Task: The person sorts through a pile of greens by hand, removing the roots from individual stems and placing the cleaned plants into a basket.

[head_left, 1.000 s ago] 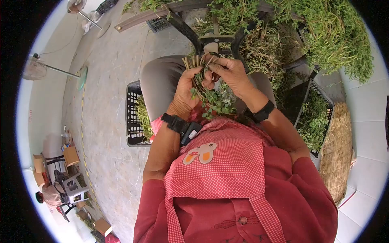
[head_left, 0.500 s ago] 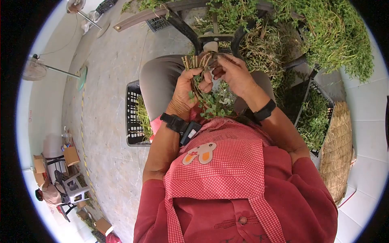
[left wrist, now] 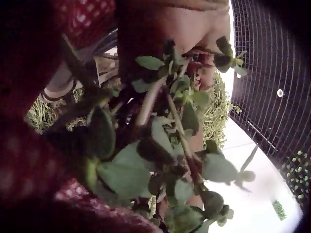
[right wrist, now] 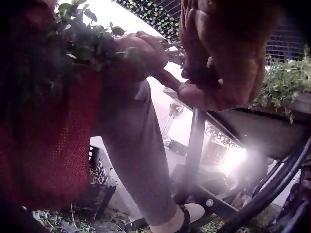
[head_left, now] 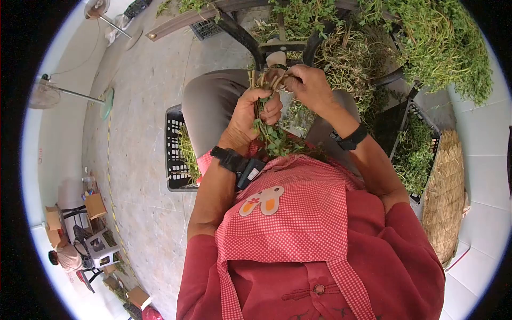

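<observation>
In the head view, my left hand [head_left: 248, 114] grips a bunch of leafy green stems [head_left: 274, 140] over the lap. Cut stem ends [head_left: 253, 80] stick up past the thumb, and leaves hang below the fist. My right hand [head_left: 313, 88] is at the upper right of the bunch, its fingertips curled in and pinching at a stem end. Rounded leaves [left wrist: 126, 170] fill the left wrist view, partly covering the hand behind them. From the right wrist, the curled right hand [right wrist: 226, 58] appears close beside the left hand [right wrist: 143, 53].
A table edge [head_left: 186, 25] and dark table legs [head_left: 242, 40] stand ahead, with heaped greens [head_left: 445, 48] on top. Black crates of greens flank the lap, one at left [head_left: 173, 160], another at right [head_left: 413, 160]. Pulled plants [head_left: 352, 64] lie beneath the table. Fans [head_left: 74, 90] stand far left.
My right hand rises slightly and its fingers curl in more at the stem ends. The left hand's fingers have closed round the bunch, and the stem ends have tilted a little rightward.
</observation>
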A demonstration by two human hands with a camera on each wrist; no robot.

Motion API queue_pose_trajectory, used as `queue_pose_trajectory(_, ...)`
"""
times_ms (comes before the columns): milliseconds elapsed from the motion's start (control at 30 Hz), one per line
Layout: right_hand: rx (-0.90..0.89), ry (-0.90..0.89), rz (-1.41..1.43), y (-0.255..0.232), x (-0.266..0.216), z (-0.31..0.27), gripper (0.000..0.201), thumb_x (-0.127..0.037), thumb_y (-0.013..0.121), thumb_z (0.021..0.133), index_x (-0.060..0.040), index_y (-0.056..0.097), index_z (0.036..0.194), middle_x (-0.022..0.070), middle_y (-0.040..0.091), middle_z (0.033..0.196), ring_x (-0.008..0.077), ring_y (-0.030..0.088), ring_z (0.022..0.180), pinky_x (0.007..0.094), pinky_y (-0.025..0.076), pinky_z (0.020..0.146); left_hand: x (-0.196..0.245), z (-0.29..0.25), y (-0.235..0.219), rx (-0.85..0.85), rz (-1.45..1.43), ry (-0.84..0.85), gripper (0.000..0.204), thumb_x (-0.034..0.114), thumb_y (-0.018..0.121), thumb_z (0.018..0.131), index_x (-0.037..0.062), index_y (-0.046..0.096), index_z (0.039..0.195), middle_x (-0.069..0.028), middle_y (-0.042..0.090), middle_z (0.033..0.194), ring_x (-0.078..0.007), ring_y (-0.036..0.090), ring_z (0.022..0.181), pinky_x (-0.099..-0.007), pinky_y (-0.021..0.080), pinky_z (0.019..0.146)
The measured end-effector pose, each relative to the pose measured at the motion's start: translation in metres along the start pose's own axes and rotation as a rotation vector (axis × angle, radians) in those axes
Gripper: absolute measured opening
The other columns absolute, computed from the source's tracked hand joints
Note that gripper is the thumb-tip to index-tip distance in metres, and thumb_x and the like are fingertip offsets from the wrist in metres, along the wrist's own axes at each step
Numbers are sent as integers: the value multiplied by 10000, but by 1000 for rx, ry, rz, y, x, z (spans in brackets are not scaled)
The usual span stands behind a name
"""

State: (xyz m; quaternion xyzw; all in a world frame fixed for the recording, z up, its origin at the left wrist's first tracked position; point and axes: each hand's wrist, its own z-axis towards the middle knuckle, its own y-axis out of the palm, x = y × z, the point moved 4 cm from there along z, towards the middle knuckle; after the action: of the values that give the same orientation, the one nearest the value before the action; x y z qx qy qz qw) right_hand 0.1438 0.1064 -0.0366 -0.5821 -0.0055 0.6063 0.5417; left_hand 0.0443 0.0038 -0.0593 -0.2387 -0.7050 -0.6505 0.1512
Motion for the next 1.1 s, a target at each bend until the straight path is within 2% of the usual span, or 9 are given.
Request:
queue_pose_trajectory(100, 100, -94, 83, -4, 9, 1, 229, -205, 629, 791, 19, 586, 807, 180, 543, 697, 288, 563, 625, 390, 431, 596, -2, 2, -2, 1, -7, 18, 148, 149, 485, 840, 39, 510, 935, 10, 394, 533, -72, 320, 429, -212, 274, 397)
queue_pose_trajectory(200, 174, 205, 234, -18, 44, 5, 183, -172, 602, 835, 11, 592, 833, 144, 570, 710, 253, 564, 613, 383, 448, 578, 4, -7, -3, -30, 70, 61, 251, 159, 459, 874, 5, 494, 1068, 20, 358, 564, -81, 321, 463, -214, 285, 440)
queue_pose_trajectory(267, 291, 463, 1049, -44, 73, 4, 163, -174, 545, 889, -19, 585, 919, 90, 589, 754, 199, 562, 606, 342, 459, 525, 5, -7, -1, 13, 70, 78, 233, 158, 460, 883, 9, 505, 1057, 15, 363, 583, -86, 324, 483, -223, 297, 458)
queue_pose_trajectory(300, 289, 464, 1048, -50, 73, 1, 163, -174, 545, 889, -19, 585, 919, 90, 589, 754, 199, 562, 606, 342, 459, 525, 5, -7, -1, 51, 71, 93, 217, 157, 461, 893, 14, 515, 1047, 11, 369, 602, -92, 327, 503, -231, 309, 476)
queue_pose_trajectory(467, -45, 537, 1555, -33, 30, -15, 181, -171, 526, 904, -52, 553, 1038, 47, 577, 768, 143, 550, 601, 269, 446, 490, 2, 2, -7, 177, -82, 115, 189, 179, 470, 912, 22, 542, 988, -14, 431, 656, -127, 401, 561, -273, 387, 550)
queue_pose_trajectory(700, -304, 269, 883, 7, -35, -33, 257, -97, 597, 833, -57, 570, 1085, -12, 528, 706, 102, 505, 554, 222, 419, 521, 3, -1, -15, 370, -23, 19, 199, 225, 440, 928, 61, 551, 908, -60, 598, 780, -184, 608, 733, -339, 523, 725)
queue_pose_trajectory(767, -253, -161, 296, 11, -50, -33, 288, -88, 657, 757, -72, 600, 1039, 3, 495, 652, 115, 498, 532, 249, 411, 512, 5, -4, -5, 363, 83, 32, 207, 234, 435, 931, 65, 553, 937, -59, 604, 810, -181, 610, 729, -338, 532, 709)
queue_pose_trajectory(900, 12, -433, -47, 31, -42, -31, 290, -144, 716, 707, -45, 624, 964, 73, 528, 638, 146, 551, 562, 289, 434, 539, 1, 1, -21, 361, -17, -61, 249, 259, 430, 936, 67, 551, 1037, -53, 617, 901, -167, 614, 750, -322, 540, 670)
queue_pose_trajectory(1100, -44, 170, 502, 15, -7, -10, 268, -198, 672, 751, 3, 613, 918, 84, 624, 702, 174, 629, 632, 329, 480, 588, -4, 3, -23, 299, 148, -9, 320, 324, 430, 941, 54, 536, 1076, -55, 619, 917, -180, 620, 778, -324, 538, 655)
